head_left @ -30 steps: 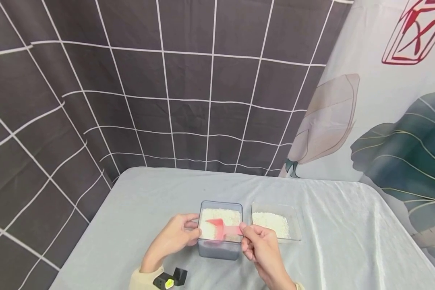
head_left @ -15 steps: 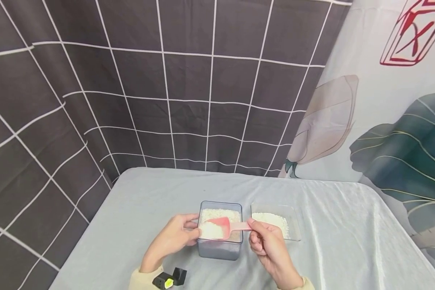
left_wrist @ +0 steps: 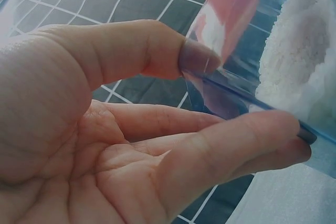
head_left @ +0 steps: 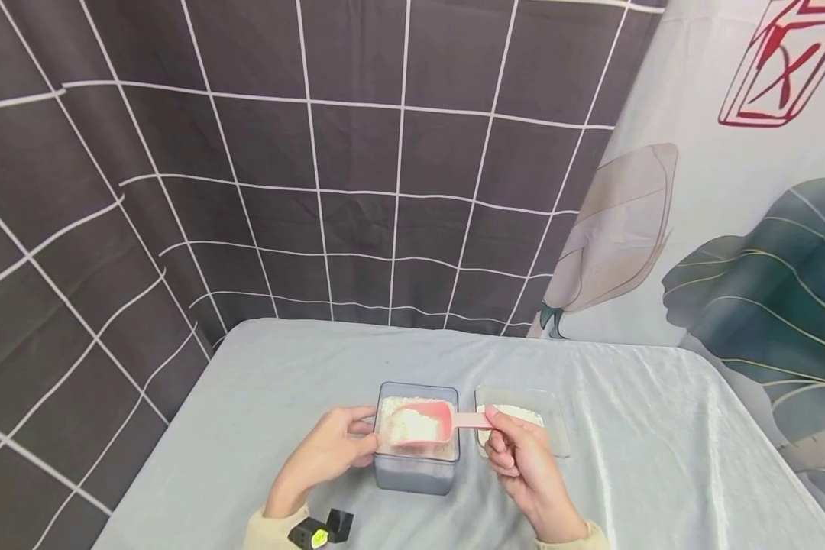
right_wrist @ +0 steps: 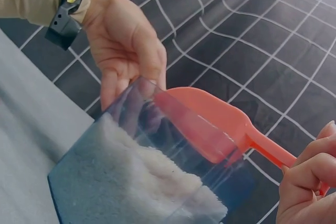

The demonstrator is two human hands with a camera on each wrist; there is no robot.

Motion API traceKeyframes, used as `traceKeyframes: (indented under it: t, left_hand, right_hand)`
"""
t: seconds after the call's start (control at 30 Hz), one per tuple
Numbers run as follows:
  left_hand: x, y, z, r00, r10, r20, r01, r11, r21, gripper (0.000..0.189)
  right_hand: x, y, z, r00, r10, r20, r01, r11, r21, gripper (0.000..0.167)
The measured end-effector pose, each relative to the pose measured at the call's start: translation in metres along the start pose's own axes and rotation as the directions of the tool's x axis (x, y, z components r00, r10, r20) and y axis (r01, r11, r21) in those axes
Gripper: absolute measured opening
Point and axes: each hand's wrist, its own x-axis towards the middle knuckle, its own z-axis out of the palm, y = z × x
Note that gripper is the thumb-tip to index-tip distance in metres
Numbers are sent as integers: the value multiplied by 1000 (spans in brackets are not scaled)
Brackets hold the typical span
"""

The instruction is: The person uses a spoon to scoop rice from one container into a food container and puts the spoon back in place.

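Observation:
My left hand (head_left: pixel 332 447) holds the left side of a blue-tinted clear container (head_left: pixel 415 477) filled with white rice. In the left wrist view the thumb (left_wrist: pixel 199 56) lies at the rim and the fingers (left_wrist: pixel 236 140) against the wall. A pink scoop (head_left: pixel 445 412) with a heap of rice in its bowl is over this container. My right hand (head_left: pixel 525 462) grips the end of its handle. Seen from the right wrist, the scoop (right_wrist: pixel 210 114) is level with the container's top, its bowl partly behind the clear wall.
Just right of the blue container stands a shallow clear container (head_left: pixel 557 420) with rice in it, partly hidden by my right hand. Both are on a table with a pale grey cloth (head_left: pixel 302 359). A dark checked curtain (head_left: pixel 357 221) hangs behind.
The scoop has come up out of the rice in the blue container, tipped level and carrying rice. My right hand has moved rightward with it. My left hand has stayed in place.

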Motion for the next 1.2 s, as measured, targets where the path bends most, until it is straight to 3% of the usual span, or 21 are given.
traceKeyframes:
  t: [0.57, 0.77, 1.0, 1.2]
  left_hand:
    - [0, -1, -1, 1000, 3, 10, -3, 1000, 15, 57]
    - [0, -1, 0, 1000, 16, 9, -16, 1000, 4, 57]
    - [-1, -1, 0, 1000, 10, 8, -10, 1000, -2, 56]
    - [-1, -1, 0, 1000, 15, 8, -15, 1000, -4, 57]
  right_hand:
    - [-2, -11, -8, 997, -28, 72, 21, 996, 91, 37]
    - [-3, -17, -9, 999, -29, 42, 26, 997, 74, 34]
    - [-3, -22, -15, 996, -60, 72, 53, 994, 99, 39]
    - [-3, -28, -20, 997, -71, 25, 69, 995, 76, 40]
